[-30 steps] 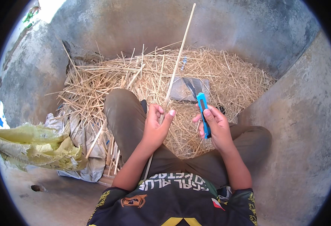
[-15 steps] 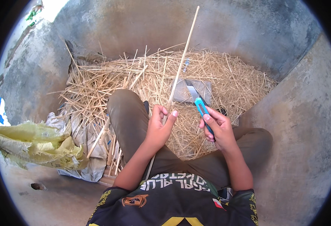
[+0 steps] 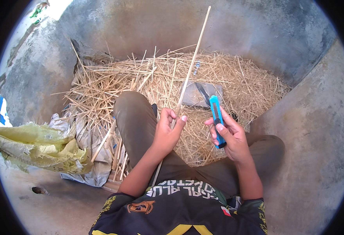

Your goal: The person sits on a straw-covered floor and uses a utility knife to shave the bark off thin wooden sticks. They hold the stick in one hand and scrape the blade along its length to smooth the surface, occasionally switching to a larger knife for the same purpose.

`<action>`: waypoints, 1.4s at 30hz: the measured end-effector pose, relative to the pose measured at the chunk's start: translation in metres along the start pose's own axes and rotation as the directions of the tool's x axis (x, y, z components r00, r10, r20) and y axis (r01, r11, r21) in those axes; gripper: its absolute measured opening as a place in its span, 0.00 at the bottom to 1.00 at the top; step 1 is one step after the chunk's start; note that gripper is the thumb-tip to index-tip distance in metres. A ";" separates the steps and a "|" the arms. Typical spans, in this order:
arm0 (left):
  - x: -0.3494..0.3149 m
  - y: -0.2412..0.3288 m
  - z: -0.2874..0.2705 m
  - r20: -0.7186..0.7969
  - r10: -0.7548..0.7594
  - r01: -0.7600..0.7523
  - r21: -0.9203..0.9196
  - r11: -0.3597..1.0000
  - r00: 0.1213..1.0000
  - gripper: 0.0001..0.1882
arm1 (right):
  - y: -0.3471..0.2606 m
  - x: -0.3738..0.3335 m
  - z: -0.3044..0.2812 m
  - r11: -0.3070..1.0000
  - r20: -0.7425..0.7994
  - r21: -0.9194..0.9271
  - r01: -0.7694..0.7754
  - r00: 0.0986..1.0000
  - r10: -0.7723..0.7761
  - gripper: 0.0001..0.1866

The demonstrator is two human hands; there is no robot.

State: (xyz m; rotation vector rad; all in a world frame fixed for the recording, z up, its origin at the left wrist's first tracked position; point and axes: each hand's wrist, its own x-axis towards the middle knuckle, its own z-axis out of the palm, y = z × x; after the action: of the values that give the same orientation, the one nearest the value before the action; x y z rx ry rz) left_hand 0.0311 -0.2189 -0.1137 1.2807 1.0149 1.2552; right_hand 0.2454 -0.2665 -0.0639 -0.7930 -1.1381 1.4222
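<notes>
My left hand (image 3: 169, 129) is closed around a long, thin bamboo strip (image 3: 191, 64). The strip slants up past the straw, and its lower end runs below my hand toward my shirt. In my right hand (image 3: 231, 137) is a blue utility cutter (image 3: 217, 121), held upright with my thumb on its body. No blade shows beyond the cutter's tip. The cutter and the strip are apart. Just beyond the cutter, a dark blade-like piece (image 3: 202, 94) lies on a flat grey slab (image 3: 193, 98).
Thin shavings (image 3: 246, 78) cover the ground ahead, with longer strips (image 3: 101, 82) heaped at the left. A torn yellow sack (image 3: 35, 152) lies at far left beside grey sheeting (image 3: 95, 174). A curved concrete wall (image 3: 172, 27) surrounds me. A small clear object (image 3: 196, 67) rests on the shavings.
The cutter's long blade showed before and is now out of sight. My right hand has turned the cutter more upright. My left hand keeps the strip nearly still.
</notes>
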 end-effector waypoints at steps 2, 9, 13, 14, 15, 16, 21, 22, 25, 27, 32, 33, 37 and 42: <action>-0.002 0.006 0.000 0.012 -0.043 0.043 -0.046 0.998 0.999 0.15 | 0.000 -0.001 -0.004 1.000 0.041 0.030 -0.001 0.999 0.000 0.33; -0.004 0.022 -0.005 0.067 -0.278 0.286 -0.223 0.932 0.958 0.19 | -0.001 -0.010 0.003 0.987 0.022 -0.055 0.150 0.989 -0.149 0.35; 0.000 0.020 -0.006 0.236 -0.330 0.384 -0.243 0.891 0.914 0.14 | 0.009 0.001 -0.001 0.950 -0.114 -0.222 0.221 0.962 -0.250 0.22; 0.000 0.021 -0.006 0.297 -0.340 0.417 -0.253 0.873 0.892 0.13 | 0.012 0.003 -0.007 0.959 -0.138 -0.245 0.143 0.974 -0.181 0.16; -0.001 0.022 -0.005 0.320 -0.335 0.422 -0.263 0.868 0.886 0.13 | 0.015 0.007 -0.016 0.962 -0.165 -0.267 0.065 0.980 -0.112 0.11; -0.003 0.023 -0.003 0.340 -0.329 0.428 -0.275 0.861 0.881 0.13 | 0.017 0.011 -0.022 0.958 -0.192 -0.286 -0.016 0.981 -0.041 0.07; -0.009 0.016 0.015 0.361 -0.382 0.471 -0.199 0.859 0.851 0.13 | 0.044 0.034 -0.028 0.383 -0.334 -0.894 -0.231 0.915 -0.228 0.13; -0.012 0.012 0.018 0.371 -0.359 0.451 -0.196 0.871 0.856 0.13 | 0.047 0.040 -0.027 0.312 -0.269 -0.937 -0.158 0.897 -0.351 0.13; -0.020 0.002 0.028 0.386 -0.272 0.361 -0.179 0.915 0.881 0.13 | 0.052 0.055 -0.019 0.050 -0.004 -0.998 0.035 0.781 -0.625 0.12; -0.019 -0.006 0.028 0.342 -0.243 0.316 -0.176 0.932 0.908 0.13 | 0.055 0.056 -0.010 -0.066 0.050 -0.998 0.014 0.816 -0.576 0.09; -0.018 -0.006 0.025 0.277 -0.249 0.312 -0.215 0.925 0.928 0.12 | 0.066 0.066 -0.019 -0.273 0.228 -0.959 0.081 0.794 -0.564 0.12; -0.019 -0.008 0.027 0.249 -0.238 0.284 -0.168 0.944 0.939 0.12 | 0.063 0.071 -0.024 -0.370 0.229 -0.929 0.025 0.823 -0.520 0.11; -0.024 -0.013 0.032 0.191 -0.137 0.124 0.080 0.989 0.972 0.10 | 0.024 0.106 -0.048 -0.504 0.148 -0.857 -0.109 0.884 -0.443 0.06; -0.038 -0.003 0.038 0.253 -0.127 0.082 0.183 0.980 0.959 0.11 | -0.050 0.150 -0.103 -0.504 -0.089 -0.798 -0.329 0.893 -0.441 0.06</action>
State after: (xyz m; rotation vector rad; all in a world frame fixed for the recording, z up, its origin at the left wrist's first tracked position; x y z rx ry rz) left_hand 0.0652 -0.2597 -0.1179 1.4622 0.9981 0.9025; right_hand 0.3303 -0.1013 -0.0307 -2.1434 -1.8705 -0.7600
